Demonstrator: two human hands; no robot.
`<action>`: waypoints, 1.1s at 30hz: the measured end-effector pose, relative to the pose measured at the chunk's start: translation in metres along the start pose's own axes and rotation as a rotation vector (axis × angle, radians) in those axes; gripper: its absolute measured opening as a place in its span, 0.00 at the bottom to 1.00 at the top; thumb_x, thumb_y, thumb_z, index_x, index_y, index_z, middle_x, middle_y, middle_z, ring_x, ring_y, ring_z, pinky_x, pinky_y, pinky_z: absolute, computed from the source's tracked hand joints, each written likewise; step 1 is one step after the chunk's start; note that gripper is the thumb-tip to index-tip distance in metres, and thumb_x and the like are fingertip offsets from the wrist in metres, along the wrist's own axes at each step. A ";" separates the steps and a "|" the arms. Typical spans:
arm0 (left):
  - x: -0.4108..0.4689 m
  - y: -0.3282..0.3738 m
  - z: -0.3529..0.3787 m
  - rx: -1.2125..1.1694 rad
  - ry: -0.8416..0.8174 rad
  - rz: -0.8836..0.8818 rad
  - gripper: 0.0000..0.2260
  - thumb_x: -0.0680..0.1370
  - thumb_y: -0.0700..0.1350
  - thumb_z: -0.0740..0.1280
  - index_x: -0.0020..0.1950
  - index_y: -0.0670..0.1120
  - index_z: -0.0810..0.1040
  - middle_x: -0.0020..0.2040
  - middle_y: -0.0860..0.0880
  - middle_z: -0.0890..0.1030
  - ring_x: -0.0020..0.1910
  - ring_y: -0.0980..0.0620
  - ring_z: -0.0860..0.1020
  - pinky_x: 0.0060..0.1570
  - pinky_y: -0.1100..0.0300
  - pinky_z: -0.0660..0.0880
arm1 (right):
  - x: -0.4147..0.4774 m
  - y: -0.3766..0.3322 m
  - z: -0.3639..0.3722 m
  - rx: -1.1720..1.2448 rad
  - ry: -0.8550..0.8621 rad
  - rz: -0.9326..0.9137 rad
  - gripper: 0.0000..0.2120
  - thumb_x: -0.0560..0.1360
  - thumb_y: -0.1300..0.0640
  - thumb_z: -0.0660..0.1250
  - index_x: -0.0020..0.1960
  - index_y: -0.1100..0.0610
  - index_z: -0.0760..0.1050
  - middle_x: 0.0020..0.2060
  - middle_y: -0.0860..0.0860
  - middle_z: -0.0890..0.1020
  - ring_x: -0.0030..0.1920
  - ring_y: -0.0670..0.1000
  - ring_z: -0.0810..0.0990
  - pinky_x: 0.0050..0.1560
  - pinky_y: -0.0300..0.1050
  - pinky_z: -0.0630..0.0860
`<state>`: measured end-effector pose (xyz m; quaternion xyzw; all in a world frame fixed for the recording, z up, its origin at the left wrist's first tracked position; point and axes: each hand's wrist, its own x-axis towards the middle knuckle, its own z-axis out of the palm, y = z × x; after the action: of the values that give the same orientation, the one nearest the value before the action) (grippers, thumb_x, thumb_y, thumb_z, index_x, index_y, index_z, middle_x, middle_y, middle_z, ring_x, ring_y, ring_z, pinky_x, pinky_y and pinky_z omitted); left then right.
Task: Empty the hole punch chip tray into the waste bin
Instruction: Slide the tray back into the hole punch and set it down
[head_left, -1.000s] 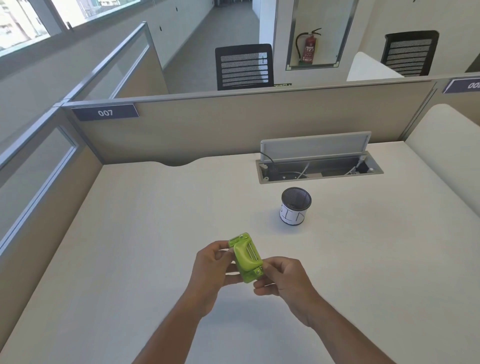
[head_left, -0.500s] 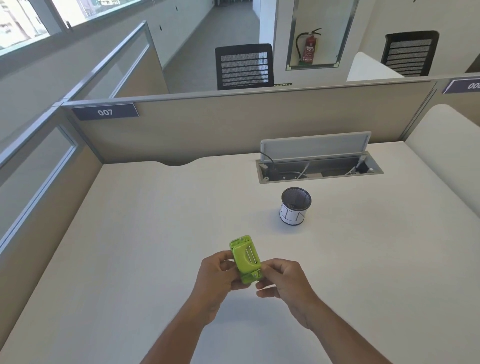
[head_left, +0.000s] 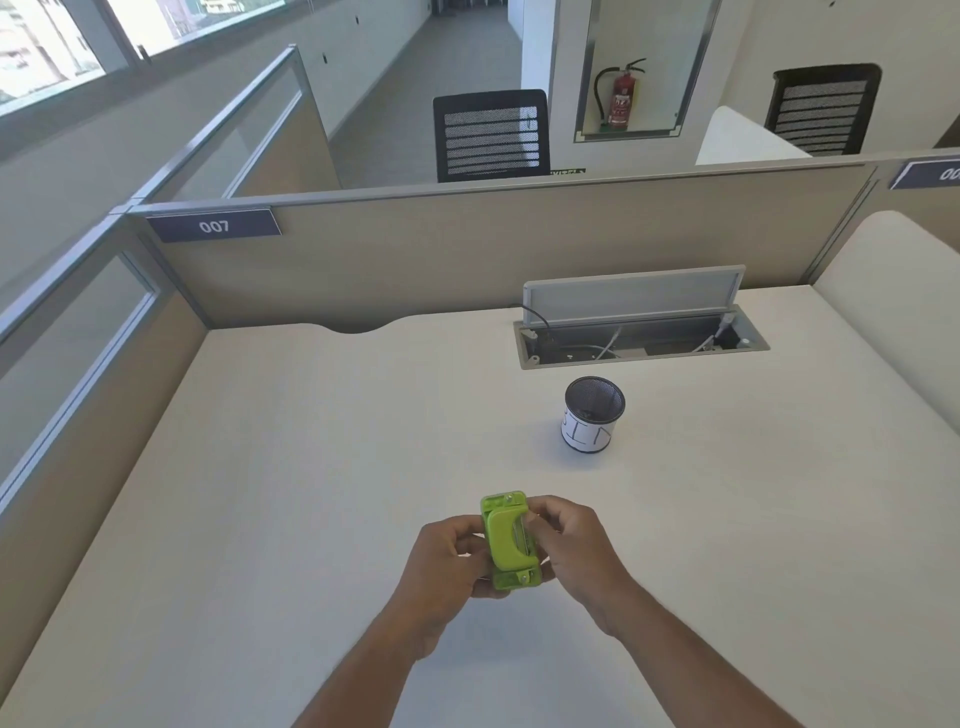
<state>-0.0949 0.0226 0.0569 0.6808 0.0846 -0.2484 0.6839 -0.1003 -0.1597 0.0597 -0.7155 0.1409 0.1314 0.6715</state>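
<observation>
A small lime-green hole punch (head_left: 509, 543) is held above the near middle of the white desk, its lever side turned toward me. My left hand (head_left: 449, 558) grips its left side and bottom end. My right hand (head_left: 569, 543) pinches its right edge with fingertips. The chip tray on its underside is hidden. A small black mesh cup (head_left: 593, 414) with a white paper label, serving as the waste bin, stands upright farther back and to the right, apart from both hands.
An open cable box (head_left: 641, 340) with a raised lid and wires sits in the white desk (head_left: 291, 467) behind the cup. Beige partition walls (head_left: 467, 254) close the desk at the back and left. A second desk edge curves at the right.
The punch has been turned in my hands, so its lever side now faces me, and it sits a little lower. My right fingers moved up along its right edge.
</observation>
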 end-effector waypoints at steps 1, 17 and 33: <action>0.000 -0.001 0.001 -0.005 0.010 -0.003 0.12 0.72 0.40 0.75 0.53 0.50 0.91 0.50 0.37 0.91 0.51 0.33 0.90 0.51 0.46 0.88 | 0.001 0.001 0.001 -0.009 0.009 0.004 0.12 0.84 0.57 0.64 0.53 0.49 0.87 0.45 0.54 0.89 0.42 0.52 0.88 0.41 0.58 0.88; 0.018 -0.015 -0.003 0.021 0.110 -0.055 0.16 0.79 0.28 0.68 0.54 0.46 0.89 0.47 0.40 0.92 0.45 0.42 0.91 0.52 0.46 0.89 | 0.004 0.014 0.026 -0.426 0.170 -0.073 0.16 0.67 0.40 0.76 0.43 0.50 0.78 0.34 0.46 0.81 0.34 0.43 0.77 0.34 0.37 0.73; 0.076 -0.012 -0.022 0.821 0.196 0.113 0.22 0.85 0.45 0.68 0.80 0.46 0.72 0.80 0.46 0.74 0.79 0.46 0.71 0.78 0.55 0.67 | 0.060 0.005 0.022 -0.442 0.341 0.128 0.17 0.60 0.41 0.73 0.36 0.53 0.73 0.34 0.49 0.81 0.37 0.53 0.81 0.36 0.48 0.76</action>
<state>-0.0294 0.0275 0.0106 0.9205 0.0061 -0.1576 0.3574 -0.0463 -0.1398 0.0308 -0.8460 0.2645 0.0788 0.4562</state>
